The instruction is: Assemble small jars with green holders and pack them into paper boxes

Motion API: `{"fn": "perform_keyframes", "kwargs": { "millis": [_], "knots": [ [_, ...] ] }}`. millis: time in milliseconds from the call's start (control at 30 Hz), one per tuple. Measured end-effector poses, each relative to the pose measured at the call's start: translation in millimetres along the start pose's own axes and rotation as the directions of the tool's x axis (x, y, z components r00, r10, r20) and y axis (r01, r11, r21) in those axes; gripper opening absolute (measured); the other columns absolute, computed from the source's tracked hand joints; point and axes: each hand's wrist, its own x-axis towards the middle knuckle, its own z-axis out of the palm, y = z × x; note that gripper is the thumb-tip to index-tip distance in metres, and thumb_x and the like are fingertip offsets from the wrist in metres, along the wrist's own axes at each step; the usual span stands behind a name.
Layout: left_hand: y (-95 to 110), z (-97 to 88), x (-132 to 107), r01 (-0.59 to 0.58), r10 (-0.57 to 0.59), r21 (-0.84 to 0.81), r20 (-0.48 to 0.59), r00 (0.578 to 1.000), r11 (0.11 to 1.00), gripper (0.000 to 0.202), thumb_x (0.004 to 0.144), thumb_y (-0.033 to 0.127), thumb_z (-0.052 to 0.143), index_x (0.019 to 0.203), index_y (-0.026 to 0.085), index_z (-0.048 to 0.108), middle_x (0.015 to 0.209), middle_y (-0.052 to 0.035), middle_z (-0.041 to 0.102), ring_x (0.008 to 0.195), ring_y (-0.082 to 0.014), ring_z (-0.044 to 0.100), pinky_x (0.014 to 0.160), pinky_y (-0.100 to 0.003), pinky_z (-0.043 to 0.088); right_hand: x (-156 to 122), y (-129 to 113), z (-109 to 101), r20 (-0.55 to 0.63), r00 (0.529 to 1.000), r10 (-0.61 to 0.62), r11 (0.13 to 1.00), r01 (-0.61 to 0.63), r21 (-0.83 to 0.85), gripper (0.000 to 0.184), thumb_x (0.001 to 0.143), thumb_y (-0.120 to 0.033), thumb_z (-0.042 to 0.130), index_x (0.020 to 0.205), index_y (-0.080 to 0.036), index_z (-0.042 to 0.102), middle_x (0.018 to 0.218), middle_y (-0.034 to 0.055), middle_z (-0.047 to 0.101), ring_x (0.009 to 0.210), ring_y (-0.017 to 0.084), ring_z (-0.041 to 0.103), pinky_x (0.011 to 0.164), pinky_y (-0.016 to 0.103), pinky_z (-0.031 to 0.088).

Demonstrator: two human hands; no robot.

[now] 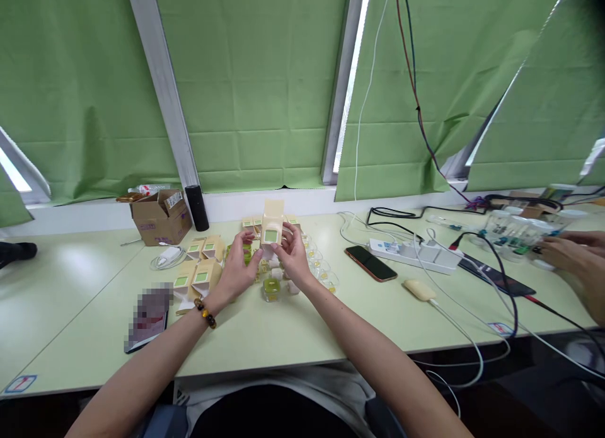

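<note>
A small pale yellow cardboard box (pixel 271 236) with a green label and its top flap standing up is held above the table. My right hand (pixel 293 260) grips it from the right, thumb in front. My left hand (pixel 240 265), with a beaded bracelet on the wrist, is close on the left with thumb and fingers apart; whether it touches the box I cannot tell. Just below, a green glass jar (pixel 271 289) stands on the table. Clear round lids (pixel 326 271) lie right of my hands. Several matching boxes (pixel 202 275) stand at the left, some partly behind my left hand.
At the left are a brown carton (pixel 161 217), a black cylinder (pixel 196 208) and a tablet-like device (pixel 149 317). A phone (pixel 370 263), a power strip (pixel 416 254), a mouse-shaped object (pixel 419 290) and cables spread rightward. Another person's hands (pixel 574 258) handle clear containers (pixel 513 233) far right.
</note>
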Motion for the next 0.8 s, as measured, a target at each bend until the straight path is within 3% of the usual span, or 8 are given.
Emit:
{"fn": "perform_keyframes", "kwargs": {
  "millis": [67,167,400,633,800],
  "knots": [
    [-6.4,5.6,7.1,0.149,-0.134,-0.202,0.088,0.987,0.968,0.056,0.101,0.043,0.064,0.149,0.025,0.044,0.135,-0.0157,0.065,0.124,-0.0294,0.065,0.099,-0.046,0.058,-4.0,-3.8,3.3,0.04,0.999,-0.005,1.0,0.004,0.02,0.068,0.086,-0.05,0.082,0.138,-0.03,0.043,0.131,0.0112,0.069,0.113,0.027,0.073,0.1,0.043,0.061],
    [-11.4,13.5,10.2,0.19,-0.174,-0.345,0.078,0.982,0.919,0.058,0.097,0.044,0.069,0.147,0.024,0.048,0.131,-0.0156,0.068,0.119,-0.0284,0.067,0.097,-0.044,0.059,-9.2,-7.9,7.7,0.098,0.995,-0.006,0.997,-0.002,0.076,0.066,0.088,-0.047,0.081,0.138,-0.029,0.042,0.129,0.0106,0.072,0.116,0.027,0.073,0.103,0.046,0.06],
    [-11.4,18.2,-2.9,0.152,-0.186,-0.283,-0.098,0.978,0.947,0.058,0.094,0.046,0.075,0.142,0.023,0.051,0.13,-0.0128,0.068,0.121,-0.0264,0.067,0.104,-0.042,0.055,-13.2,-6.2,9.7,0.149,0.987,0.062,0.989,-0.081,0.125,0.072,0.087,-0.051,0.08,0.142,-0.03,0.039,0.118,0.0067,0.076,0.112,0.028,0.075,0.099,0.048,0.062],
    [-14.3,21.2,-12.7,0.16,-0.2,-0.269,-0.126,0.972,0.95,0.061,0.099,0.051,0.067,0.15,0.025,0.046,0.134,-0.0126,0.067,0.12,-0.0259,0.068,0.103,-0.042,0.056,-9.3,0.8,2.6,0.203,0.967,0.156,0.962,-0.196,0.191,0.07,0.08,-0.052,0.087,0.134,-0.032,0.048,0.122,0.0064,0.076,0.109,0.03,0.076,0.095,0.048,0.064],
    [-12.4,18.5,-14.8,0.146,-0.189,-0.294,-0.122,0.974,0.944,0.061,0.101,0.051,0.065,0.151,0.024,0.043,0.13,-0.0131,0.068,0.115,-0.0255,0.069,0.099,-0.043,0.056,-7.3,4.2,0.4,0.187,0.968,0.167,0.963,-0.201,0.18,0.066,0.079,-0.05,0.089,0.131,-0.032,0.053,0.123,0.0059,0.076,0.107,0.027,0.077,0.095,0.046,0.063]
  ]
}}
